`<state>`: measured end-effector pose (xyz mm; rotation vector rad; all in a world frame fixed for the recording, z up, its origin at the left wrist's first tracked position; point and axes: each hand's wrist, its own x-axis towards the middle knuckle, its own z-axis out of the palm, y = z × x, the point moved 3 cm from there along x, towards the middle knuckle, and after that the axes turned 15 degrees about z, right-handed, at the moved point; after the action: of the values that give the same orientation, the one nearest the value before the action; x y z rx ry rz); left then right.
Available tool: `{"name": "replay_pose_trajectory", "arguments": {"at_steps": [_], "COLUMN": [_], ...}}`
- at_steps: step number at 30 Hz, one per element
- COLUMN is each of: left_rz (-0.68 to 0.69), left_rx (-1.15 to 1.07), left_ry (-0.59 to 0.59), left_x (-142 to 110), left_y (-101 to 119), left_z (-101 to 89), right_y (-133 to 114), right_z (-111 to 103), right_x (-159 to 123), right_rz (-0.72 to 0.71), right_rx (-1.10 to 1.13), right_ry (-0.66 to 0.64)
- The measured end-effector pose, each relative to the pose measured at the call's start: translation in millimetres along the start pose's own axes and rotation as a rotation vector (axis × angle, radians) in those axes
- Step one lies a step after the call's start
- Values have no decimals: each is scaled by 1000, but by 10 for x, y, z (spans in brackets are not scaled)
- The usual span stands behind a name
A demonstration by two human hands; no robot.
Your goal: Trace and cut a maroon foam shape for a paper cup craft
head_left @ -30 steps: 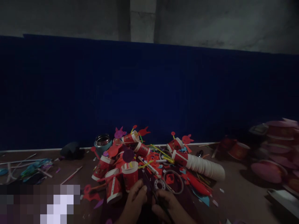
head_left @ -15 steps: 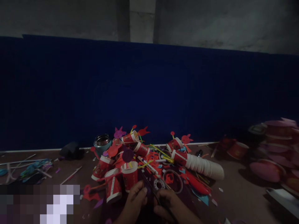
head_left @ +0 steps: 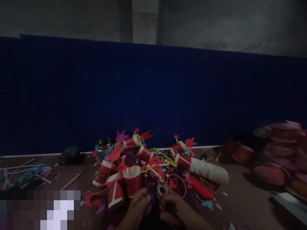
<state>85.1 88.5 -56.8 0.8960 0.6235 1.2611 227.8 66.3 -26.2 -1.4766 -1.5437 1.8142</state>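
Observation:
My left hand [head_left: 139, 204], at the bottom middle, has thumb and fingers pinched on a small dark purple piece of paper [head_left: 152, 195]. Close to its right, my right hand [head_left: 174, 207] is closed round a pair of dark scissors [head_left: 157, 194]. The blades point up and left, right beside the purple paper; dim light hides whether they touch it. A roll of tape [head_left: 162, 189] lies just beyond the blades. Left of my left hand stand two red paper cups [head_left: 132, 182], one of them tilted.
A long stack of nested paper cups [head_left: 208, 169] lies to the right of a heap of red scraps, straws and markers. A teal open container [head_left: 104, 148] stands behind, by the blue wall panel [head_left: 153, 95]. Pink and red cup pieces [head_left: 283, 153] are piled at far right.
The view has shifted very slightly. Both hands stay in nearly the same place, with the scissors and purple paper still held; the blades have turned a little.

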Motion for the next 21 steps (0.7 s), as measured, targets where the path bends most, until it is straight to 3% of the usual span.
{"name": "replay_pose_trajectory", "arguments": {"at_steps": [7, 13, 16, 21], "left_rz": [-3, -113, -78, 83], "left_rx": [75, 381, 492, 428], "left_ry": [-93, -342, -293, -292], "left_x": [-46, -146, -161, -121], "left_y": [-12, -4, 81, 142], "left_z": [-11, 78, 153, 250], "right_y": [-3, -53, -20, 18], "right_z": [-9, 73, 75, -8], "right_x": [1, 42, 70, 148], "right_rz": [-43, -77, -86, -158], "right_rx": [88, 243, 290, 360], "right_ry": [82, 169, 251, 408]}}
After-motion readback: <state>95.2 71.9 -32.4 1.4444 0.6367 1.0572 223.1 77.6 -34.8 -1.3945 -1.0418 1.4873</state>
